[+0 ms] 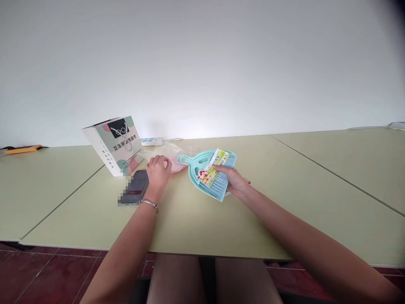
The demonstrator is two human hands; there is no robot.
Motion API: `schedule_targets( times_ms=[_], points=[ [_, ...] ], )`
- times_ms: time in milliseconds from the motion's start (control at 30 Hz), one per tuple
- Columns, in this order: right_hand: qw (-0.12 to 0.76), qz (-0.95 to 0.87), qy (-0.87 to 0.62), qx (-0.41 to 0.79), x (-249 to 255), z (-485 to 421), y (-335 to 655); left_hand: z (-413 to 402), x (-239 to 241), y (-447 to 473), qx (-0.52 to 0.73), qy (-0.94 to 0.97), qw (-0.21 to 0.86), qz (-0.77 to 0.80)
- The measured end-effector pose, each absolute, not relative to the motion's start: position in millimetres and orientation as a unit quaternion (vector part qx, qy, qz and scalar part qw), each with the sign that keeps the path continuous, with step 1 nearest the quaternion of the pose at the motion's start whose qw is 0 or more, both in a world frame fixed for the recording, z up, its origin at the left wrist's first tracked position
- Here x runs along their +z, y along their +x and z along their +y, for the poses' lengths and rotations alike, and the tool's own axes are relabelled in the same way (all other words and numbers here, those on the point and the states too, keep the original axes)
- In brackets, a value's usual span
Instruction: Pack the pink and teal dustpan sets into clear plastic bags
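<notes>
My right hand [234, 180] is closed round a small teal dustpan [196, 166] with a light-blue brush [218, 179] and a printed label card on it, held just above the table. My left hand [157, 172] rests on the table with its fingers curled on a pink object [177, 167] that is mostly hidden behind the hand. A silver bangle sits on the left wrist. A dark phone [134, 193] lies just left of that hand.
A printed paper bag [115, 143] with rope handles stands at the back left of the pale green table [284, 198]. Clear plastic wrapping [167, 150] and a white power strip [152, 141] lie behind the hands. An orange object [22, 149] sits far left.
</notes>
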State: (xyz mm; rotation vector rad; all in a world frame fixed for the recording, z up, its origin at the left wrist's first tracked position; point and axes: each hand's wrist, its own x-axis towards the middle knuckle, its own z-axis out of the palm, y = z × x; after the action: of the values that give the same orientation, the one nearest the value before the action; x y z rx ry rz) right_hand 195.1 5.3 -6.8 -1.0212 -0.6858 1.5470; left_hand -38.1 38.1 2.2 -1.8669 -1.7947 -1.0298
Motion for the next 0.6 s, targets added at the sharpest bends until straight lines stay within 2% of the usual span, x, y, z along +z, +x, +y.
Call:
schedule_targets(
  times_ms=[100, 233, 433, 600],
  points=[
    [0.525, -0.299, -0.437, 0.667, -7.1, 2.1, 190.8, 29.3, 0.2, -21.2, -0.444, -0.710, 0.158, -0.524],
    [0.517, -0.279, -0.398, 0.705, -7.3, 0.4, 187.3, 22.9, -4.3, -6.8, -0.478, -0.777, 0.127, -0.390],
    [0.581, -0.227, -0.354, 0.697, 1.2, 3.3, 195.2, 14.5, -0.4, -7.9, -0.542, -0.762, 0.102, -0.341],
    [0.497, -0.332, -0.357, 0.718, 15.9, -4.4, 200.5, 9.5, 5.1, -5.6, -0.586, -0.717, 0.114, -0.360]
  ],
)
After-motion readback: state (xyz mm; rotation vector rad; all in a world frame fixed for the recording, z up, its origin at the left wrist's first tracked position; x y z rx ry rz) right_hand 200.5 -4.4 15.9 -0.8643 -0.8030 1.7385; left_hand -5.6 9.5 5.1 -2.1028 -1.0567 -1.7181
